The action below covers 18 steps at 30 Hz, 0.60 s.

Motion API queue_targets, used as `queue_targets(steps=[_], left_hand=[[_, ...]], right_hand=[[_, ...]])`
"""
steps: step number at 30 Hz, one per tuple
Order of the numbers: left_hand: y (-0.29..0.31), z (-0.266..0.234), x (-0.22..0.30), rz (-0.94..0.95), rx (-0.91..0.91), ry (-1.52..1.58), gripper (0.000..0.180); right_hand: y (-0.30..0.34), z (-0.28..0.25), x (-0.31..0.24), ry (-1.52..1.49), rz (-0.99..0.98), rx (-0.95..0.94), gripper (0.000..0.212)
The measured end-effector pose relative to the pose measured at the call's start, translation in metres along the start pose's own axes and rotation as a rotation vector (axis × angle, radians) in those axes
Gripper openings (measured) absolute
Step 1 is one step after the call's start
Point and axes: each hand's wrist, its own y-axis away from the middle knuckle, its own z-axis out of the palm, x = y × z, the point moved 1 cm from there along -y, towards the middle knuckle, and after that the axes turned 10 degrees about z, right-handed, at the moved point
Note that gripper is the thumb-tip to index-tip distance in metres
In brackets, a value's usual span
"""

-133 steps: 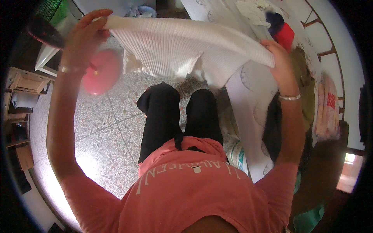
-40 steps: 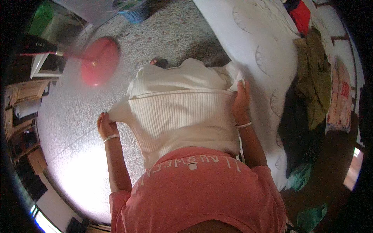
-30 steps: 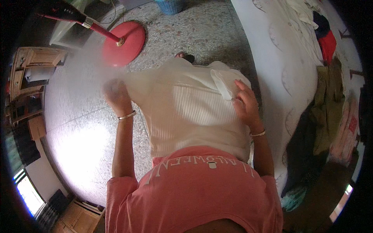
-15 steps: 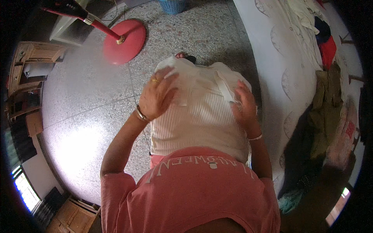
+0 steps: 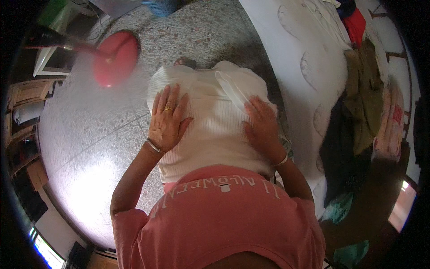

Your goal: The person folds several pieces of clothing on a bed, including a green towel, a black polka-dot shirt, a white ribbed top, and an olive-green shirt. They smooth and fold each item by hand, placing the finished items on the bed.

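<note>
A white ribbed knit garment (image 5: 208,134) lies spread across my lap, with a loose band-like strip (image 5: 228,87) folded over its upper right part. My left hand (image 5: 168,119) rests flat on the garment's left side, fingers stretched out and a ring on one of them. On the right side, my right hand (image 5: 262,125) lies with its fingers extended over the cloth, close to the end of the strip. Neither hand grips anything. Part of a foot (image 5: 185,62) shows beyond the far edge of the garment.
A pole rises from a round red base (image 5: 116,58) on the speckled floor at the far left. A blue basket (image 5: 161,7) stands at the far edge. Along my right runs a white-covered bed (image 5: 291,76) with heaped clothes (image 5: 365,89). Wooden cabinets (image 5: 29,93) line the left.
Both hands have come down from just over the garment and now lie flat on it. The whole view has shifted, so the surroundings sit further left.
</note>
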Motion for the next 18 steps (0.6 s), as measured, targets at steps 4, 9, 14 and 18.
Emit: queue_targets(steps=[4, 9, 14, 18], left_hand=[[0.000, -0.002, -0.003, 0.058, 0.092, 0.042, 0.051], [-0.053, -0.011, 0.005, 0.126, 0.186, 0.138, 0.044], [-0.116, 0.027, 0.021, 0.332, 0.065, 0.194, 0.046], [-0.126, 0.068, 0.034, 0.398, -0.014, 0.138, 0.051]], right_hand=[[-0.018, 0.009, 0.046, -0.164, 0.210, 0.103, 0.040], [-0.079, 0.037, 0.096, -0.360, 0.806, -0.009, 0.044], [-0.102, 0.060, 0.123, -0.469, 0.955, -0.252, 0.041], [-0.087, 0.086, 0.147, -0.377, 0.934, 0.034, 0.035]])
